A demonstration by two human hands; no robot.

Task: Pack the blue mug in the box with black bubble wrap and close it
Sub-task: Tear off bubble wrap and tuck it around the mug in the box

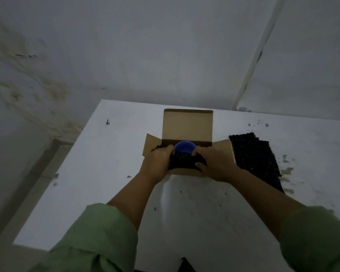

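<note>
Head view: round blue mug [185, 147], black bubble wrap [185, 162] gripped by left hand [159, 160] & right hand [217, 163] over open brown cardboard box [186, 124]; wrap may slip, baring mug.

The person wore a pale green long-sleeved garment. The left sleeve [98, 238] was pushed up well short of the wrist, its cuff bunched into soft folds with a creased seam. The right sleeve [318, 238] was rolled back likewise, ending in a smooth rounded edge. Both forearms were bare below the cuffs. The left hand [157, 160] and right hand [216, 163] carried no rings, watch or gloves.
</note>
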